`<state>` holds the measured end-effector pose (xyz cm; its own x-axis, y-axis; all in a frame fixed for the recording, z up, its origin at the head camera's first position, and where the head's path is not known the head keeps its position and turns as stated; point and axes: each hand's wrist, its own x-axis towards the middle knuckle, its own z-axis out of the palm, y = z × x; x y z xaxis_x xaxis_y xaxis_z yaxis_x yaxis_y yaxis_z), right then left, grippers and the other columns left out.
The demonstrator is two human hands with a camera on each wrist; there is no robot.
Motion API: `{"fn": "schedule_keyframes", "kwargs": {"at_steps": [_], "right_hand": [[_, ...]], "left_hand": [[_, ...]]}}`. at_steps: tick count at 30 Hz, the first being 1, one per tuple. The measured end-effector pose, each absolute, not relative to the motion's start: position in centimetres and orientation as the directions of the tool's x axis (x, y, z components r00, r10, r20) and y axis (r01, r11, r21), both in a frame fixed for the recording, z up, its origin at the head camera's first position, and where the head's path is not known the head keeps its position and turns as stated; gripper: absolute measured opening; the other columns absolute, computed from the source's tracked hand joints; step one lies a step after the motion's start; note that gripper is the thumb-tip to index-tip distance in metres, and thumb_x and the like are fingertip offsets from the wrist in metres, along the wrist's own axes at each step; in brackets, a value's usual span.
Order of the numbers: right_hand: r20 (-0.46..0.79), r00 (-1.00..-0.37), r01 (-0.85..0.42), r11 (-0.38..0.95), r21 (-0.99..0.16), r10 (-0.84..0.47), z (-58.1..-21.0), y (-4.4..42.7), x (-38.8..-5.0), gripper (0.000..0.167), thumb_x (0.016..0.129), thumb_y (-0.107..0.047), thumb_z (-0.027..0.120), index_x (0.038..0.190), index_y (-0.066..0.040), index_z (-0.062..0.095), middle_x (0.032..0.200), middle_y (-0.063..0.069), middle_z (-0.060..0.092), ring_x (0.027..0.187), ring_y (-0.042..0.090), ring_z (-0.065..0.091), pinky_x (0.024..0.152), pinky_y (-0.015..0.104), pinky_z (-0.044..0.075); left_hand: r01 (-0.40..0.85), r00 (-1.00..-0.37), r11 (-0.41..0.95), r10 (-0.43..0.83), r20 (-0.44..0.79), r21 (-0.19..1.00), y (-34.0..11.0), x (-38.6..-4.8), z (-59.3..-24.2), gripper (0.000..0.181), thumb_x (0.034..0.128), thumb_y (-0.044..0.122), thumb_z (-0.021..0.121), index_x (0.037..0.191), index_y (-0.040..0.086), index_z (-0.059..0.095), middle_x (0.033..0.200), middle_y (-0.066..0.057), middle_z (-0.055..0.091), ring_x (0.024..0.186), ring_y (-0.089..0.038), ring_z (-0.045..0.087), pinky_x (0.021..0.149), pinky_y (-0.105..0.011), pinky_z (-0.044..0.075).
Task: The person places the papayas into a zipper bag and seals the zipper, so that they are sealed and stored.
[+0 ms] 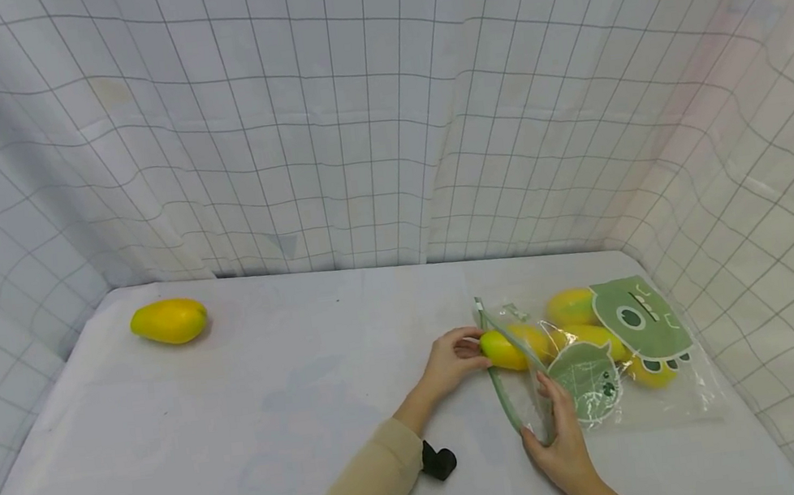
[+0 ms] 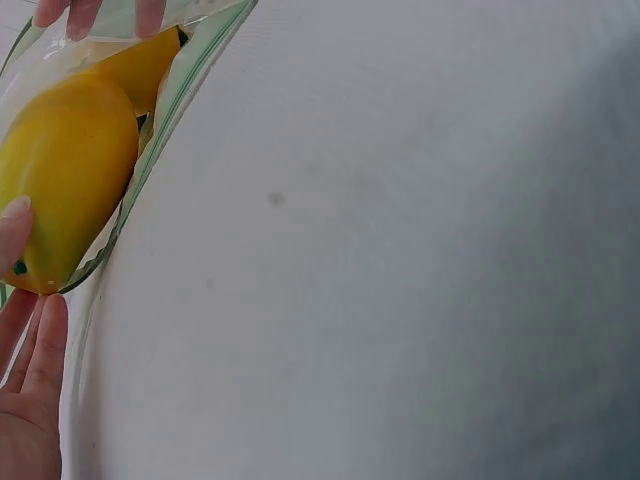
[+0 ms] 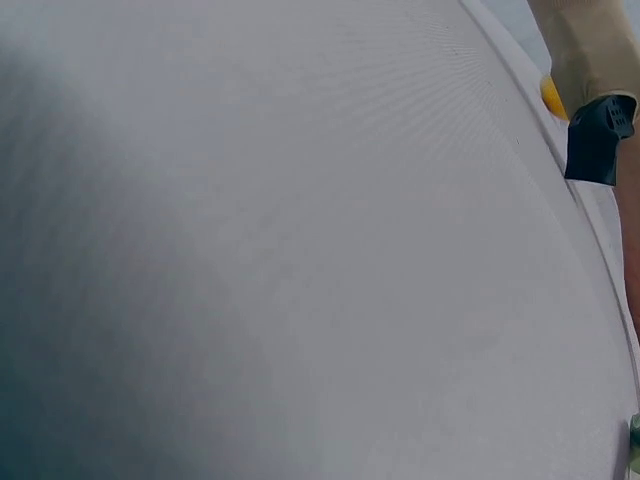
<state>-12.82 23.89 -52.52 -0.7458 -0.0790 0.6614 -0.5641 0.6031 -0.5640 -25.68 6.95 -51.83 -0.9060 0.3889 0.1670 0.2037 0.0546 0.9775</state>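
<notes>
In the head view, my left hand (image 1: 452, 361) pinches the near end of a yellow papaya (image 1: 503, 350), which lies partly inside the mouth of a clear zip bag (image 1: 693, 397). The left wrist view shows the thumb on one side of this papaya (image 2: 75, 170) and the fingers (image 2: 48, 350) on the other. My right hand (image 1: 565, 445) holds the bag's green-edged opening apart, thumb on the lower edge and fingers on the upper one. Several more yellow papayas (image 1: 571, 308) lie inside the bag, partly behind its green monster prints.
Another papaya (image 1: 170, 321) lies at the far left of the white-covered table (image 1: 241, 428). A black strapped device (image 1: 439, 461) is at my left sleeve (image 1: 372, 479). White checked curtains (image 1: 353, 122) hang behind the table and along both sides.
</notes>
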Motion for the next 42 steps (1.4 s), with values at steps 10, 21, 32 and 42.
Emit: {"fn": "schedule_keyframes", "kwargs": {"at_steps": [10, 21, 32, 42], "right_hand": [[0.597, -0.798, -0.520, 0.597, -0.611, -0.085, -54.2, 25.0, -13.0, 0.085, 0.060, 0.013, 0.071, 0.135, 0.009, 0.032, 0.126, 0.025, 0.038, 0.113, 0.013, 0.037, 0.099, 0.012, 0.025], [0.605, -0.792, -0.524, 0.592, -0.613, -0.075, -54.1, 25.0, -13.1, 0.086, 0.057, 0.014, 0.070, 0.135, 0.009, 0.033, 0.125, 0.027, 0.039, 0.111, 0.018, 0.039, 0.099, 0.013, 0.025], [0.639, -0.765, -0.555, 0.587, -0.590, -0.081, -54.1, 24.9, -13.2, 0.090, 0.052, 0.019, 0.074, 0.132, 0.012, 0.034, 0.125, 0.028, 0.040, 0.106, 0.025, 0.040, 0.097, 0.014, 0.027], [0.626, -0.776, -0.549, 0.572, -0.609, -0.078, -54.1, 24.9, -13.2, 0.083, 0.058, 0.013, 0.069, 0.133, 0.010, 0.033, 0.126, 0.027, 0.039, 0.110, 0.018, 0.039, 0.097, 0.014, 0.027]], "left_hand": [[0.188, -0.922, -0.017, 0.342, 0.183, 0.982, 7.6, -24.1, -49.0, 0.040, 0.0729, -0.004, 0.072, 0.110, -0.009, 0.059, 0.108, -0.024, 0.059, 0.095, -0.038, 0.059, 0.078, -0.030, 0.053], [0.170, -0.956, -0.003, 0.241, 0.165, 0.985, 9.8, -25.2, -52.1, 0.040, 0.0693, 0.004, 0.078, 0.107, 0.000, 0.064, 0.099, -0.013, 0.063, 0.088, -0.021, 0.062, 0.073, -0.020, 0.052], [0.174, -0.967, 0.011, 0.192, 0.169, 0.985, 10.8, -24.9, -52.5, 0.040, 0.0691, 0.007, 0.078, 0.106, 0.001, 0.063, 0.099, -0.011, 0.064, 0.089, -0.021, 0.062, 0.072, -0.020, 0.052], [0.191, -0.973, 0.067, 0.144, 0.180, 0.979, 11.7, -24.5, -52.7, 0.041, 0.0679, 0.014, 0.080, 0.104, 0.002, 0.063, 0.097, -0.010, 0.065, 0.079, -0.016, 0.064, 0.067, -0.017, 0.052]]}}
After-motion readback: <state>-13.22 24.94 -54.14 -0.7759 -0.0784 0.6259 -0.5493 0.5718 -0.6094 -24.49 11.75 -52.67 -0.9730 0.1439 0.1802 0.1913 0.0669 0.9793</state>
